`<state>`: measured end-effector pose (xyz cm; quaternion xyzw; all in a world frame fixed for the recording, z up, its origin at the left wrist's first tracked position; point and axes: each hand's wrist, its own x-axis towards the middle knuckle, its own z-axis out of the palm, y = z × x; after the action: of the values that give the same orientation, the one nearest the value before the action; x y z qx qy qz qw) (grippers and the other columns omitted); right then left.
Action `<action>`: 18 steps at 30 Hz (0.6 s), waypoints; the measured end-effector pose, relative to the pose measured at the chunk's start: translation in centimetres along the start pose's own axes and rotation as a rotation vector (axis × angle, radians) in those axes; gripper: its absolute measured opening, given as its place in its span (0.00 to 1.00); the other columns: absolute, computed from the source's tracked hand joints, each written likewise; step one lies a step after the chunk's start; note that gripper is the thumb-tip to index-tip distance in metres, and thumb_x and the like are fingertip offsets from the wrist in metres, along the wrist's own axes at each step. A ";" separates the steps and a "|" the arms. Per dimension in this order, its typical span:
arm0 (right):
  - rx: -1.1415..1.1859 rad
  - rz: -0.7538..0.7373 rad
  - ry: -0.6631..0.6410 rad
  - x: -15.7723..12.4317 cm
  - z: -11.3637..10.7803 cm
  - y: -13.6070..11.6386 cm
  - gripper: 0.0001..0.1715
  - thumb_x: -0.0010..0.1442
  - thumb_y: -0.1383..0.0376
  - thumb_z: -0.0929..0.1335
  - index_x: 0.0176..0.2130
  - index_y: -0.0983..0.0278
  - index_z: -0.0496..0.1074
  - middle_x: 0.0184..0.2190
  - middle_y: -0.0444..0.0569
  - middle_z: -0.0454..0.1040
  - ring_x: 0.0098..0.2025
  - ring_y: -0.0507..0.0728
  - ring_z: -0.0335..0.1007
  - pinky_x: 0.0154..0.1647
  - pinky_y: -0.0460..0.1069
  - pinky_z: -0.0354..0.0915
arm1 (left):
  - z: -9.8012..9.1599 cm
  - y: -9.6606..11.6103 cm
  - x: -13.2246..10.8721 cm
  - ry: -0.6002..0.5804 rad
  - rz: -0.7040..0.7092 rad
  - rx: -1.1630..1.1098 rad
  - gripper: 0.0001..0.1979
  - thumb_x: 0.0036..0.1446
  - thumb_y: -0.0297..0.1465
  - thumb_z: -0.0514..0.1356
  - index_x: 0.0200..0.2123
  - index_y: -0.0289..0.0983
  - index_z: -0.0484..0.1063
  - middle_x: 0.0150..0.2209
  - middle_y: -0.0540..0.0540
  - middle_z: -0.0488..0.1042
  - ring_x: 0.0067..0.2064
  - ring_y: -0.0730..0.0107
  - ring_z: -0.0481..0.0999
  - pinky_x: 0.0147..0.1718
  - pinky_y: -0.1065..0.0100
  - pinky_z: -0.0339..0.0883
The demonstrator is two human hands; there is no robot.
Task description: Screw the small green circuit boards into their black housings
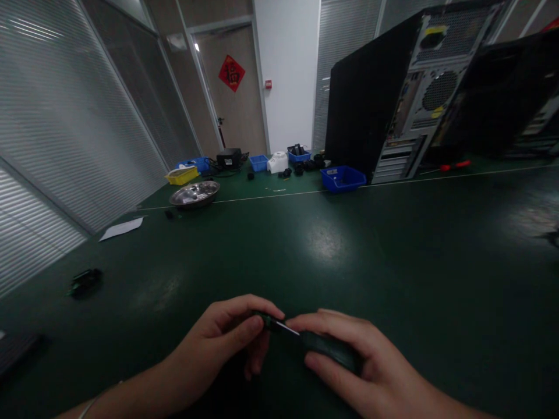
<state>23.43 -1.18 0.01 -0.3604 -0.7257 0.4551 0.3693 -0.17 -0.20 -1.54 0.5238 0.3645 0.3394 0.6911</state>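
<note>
Above the near edge of the green tabletop, my left hand pinches a small dark part with some green on it between thumb and fingers; its kind is mostly hidden. My right hand is wrapped round the dark handle of a screwdriver. The thin metal shaft points left, and its tip meets the small part or lies right beside it; I cannot tell which. Both hands are close together at the bottom middle of the head view.
A dark and green piece lies at the left, near a white paper. Farther back are a metal bowl, a yellow bin, a blue bin and a white device. Large computer cases stand back right.
</note>
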 end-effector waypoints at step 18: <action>0.304 0.243 -0.016 0.4 0.0 1.9 0.16 0.63 0.62 0.68 0.51 0.55 0.74 0.40 0.46 0.80 0.44 0.58 0.75 0.44 0.50 0.70 | -0.2 0.6 -0.2 -0.054 0.255 1.124 0.09 0.61 0.27 0.59 0.46 0.39 0.70 0.36 0.47 0.77 0.34 0.68 0.76 0.32 0.72 0.68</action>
<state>23.56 -0.25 -1.64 -0.3816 -0.6027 0.6036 0.3561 -0.51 -0.10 -0.98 0.8587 0.4052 0.1608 0.2695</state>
